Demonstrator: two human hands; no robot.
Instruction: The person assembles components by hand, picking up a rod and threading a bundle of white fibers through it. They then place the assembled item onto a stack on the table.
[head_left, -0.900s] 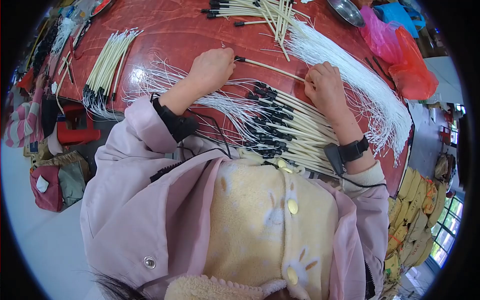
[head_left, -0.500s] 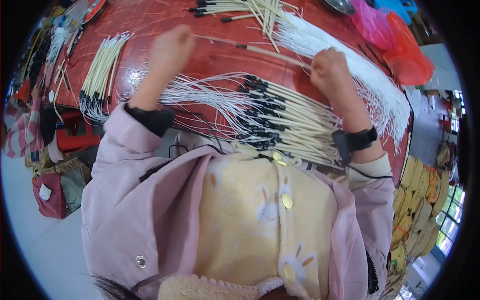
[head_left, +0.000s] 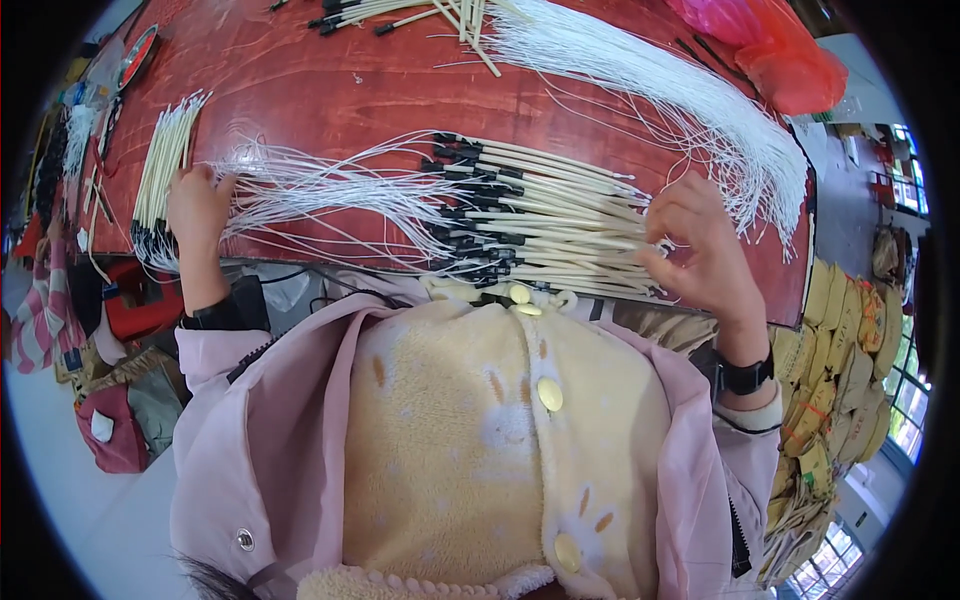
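Cream-coloured thin rods (head_left: 570, 215) with black end pieces lie side by side in a pile in front of me. White cords (head_left: 330, 195) run leftward from their black ends. My right hand (head_left: 705, 240) is by the bare right ends of this pile, its thumb and fingers curved but apart. At the left, my left hand (head_left: 200, 210) touches the right side of a smaller bundle of similar rods (head_left: 165, 165), which stand with white tips away from me and black ends near me. Its thumb is apart from the fingers; the fingertips are partly hidden against the bundle.
A long heap of loose white cords (head_left: 640, 90) spreads over the right of the red table (head_left: 330, 100). More rods (head_left: 400, 15) lie at the far edge, with pink and red plastic bags (head_left: 790, 70) at the far right. Stacked yellowish bundles (head_left: 830, 370) stand beside the table.
The rod and cord stretched between my raised hands have left them. My left hand has moved left and nearer to the small bundle; my right hand has lowered toward the pile and opened.
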